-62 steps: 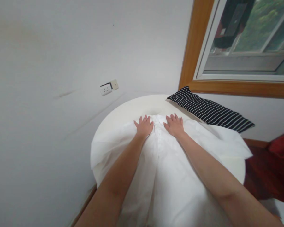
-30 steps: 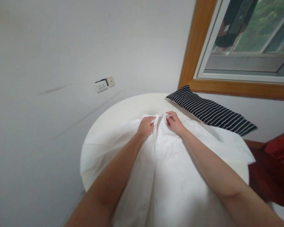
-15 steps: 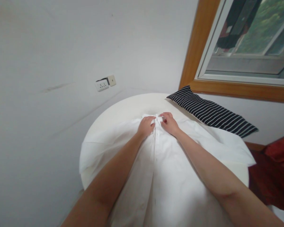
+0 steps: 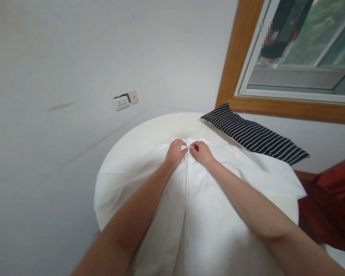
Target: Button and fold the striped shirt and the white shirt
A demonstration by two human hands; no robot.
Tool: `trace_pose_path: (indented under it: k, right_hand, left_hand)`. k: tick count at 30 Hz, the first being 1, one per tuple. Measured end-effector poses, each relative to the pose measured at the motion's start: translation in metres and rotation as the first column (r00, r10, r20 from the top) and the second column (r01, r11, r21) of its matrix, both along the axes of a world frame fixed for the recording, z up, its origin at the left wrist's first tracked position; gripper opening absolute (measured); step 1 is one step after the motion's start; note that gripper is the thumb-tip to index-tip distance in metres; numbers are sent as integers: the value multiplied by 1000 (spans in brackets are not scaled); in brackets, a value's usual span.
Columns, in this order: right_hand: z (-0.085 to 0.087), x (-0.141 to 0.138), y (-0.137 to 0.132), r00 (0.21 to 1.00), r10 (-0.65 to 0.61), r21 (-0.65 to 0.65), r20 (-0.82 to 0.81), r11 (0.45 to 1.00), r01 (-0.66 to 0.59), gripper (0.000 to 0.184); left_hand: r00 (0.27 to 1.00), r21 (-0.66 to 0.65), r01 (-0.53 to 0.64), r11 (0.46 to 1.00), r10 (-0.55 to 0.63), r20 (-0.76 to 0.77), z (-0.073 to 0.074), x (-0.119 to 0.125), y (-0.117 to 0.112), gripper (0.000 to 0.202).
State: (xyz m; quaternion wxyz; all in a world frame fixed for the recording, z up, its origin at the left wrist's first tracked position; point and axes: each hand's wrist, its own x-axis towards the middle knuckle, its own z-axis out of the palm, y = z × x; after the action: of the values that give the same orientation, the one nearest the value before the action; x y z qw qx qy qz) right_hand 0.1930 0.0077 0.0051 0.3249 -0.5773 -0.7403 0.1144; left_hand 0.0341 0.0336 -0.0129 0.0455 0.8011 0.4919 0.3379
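Observation:
A white shirt (image 4: 212, 214) lies spread over a round white table (image 4: 149, 134), its front opening running down the middle. My left hand (image 4: 176, 152) is closed, pinching the left edge of the opening near the far end of the shirt. My right hand (image 4: 200, 151) is closed too, pinching the right edge, and the fingertips of both hands meet at the opening. Both forearms stretch across the shirt.
A black and white striped cloth (image 4: 255, 136) lies at the table's far right, under a wood-framed window (image 4: 290, 103). A wall socket (image 4: 121, 102) sits on the white wall at left. Dark red fabric (image 4: 330, 207) lies at the right.
My hands went from lying flat and open on the shirt to pinching its two front edges. They have drawn together until the fingertips meet at the opening.

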Motion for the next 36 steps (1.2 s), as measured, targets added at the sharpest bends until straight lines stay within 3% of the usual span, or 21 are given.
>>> trace_pose_path:
  k: [5, 11, 21, 24, 30, 36]
  right_hand:
    - [-3, 5, 4, 999, -15, -3, -28, 1000, 14, 22]
    - [-1, 9, 6, 992, 0, -90, -129, 996, -11, 21]
    - [2, 5, 8, 979, -129, -182, -156, 978, 100, 20]
    - [2, 6, 8, 977, -131, -171, -171, 980, 101, 20]
    - [-2, 6, 9, 979, -91, -117, -184, 991, 71, 20]
    - [-4, 7, 9, 977, -67, -81, -204, 995, 51, 19]
  left_hand:
    - [1000, 15, 20, 1000, -20, -13, 2, 1, -2, 14]
    - [997, 19, 79, 997, -78, -6, 4, 0, -5, 24]
    - [996, -25, 92, 995, -92, 0, 7, 0, -5, 30]
    - [995, -5, 97, 995, -97, -18, 8, 0, -7, 32]
    - [995, 37, -46, 998, 49, -85, 9, 2, -11, 25]
    - [989, -37, -15, 999, 10, -149, 11, 3, -12, 25]
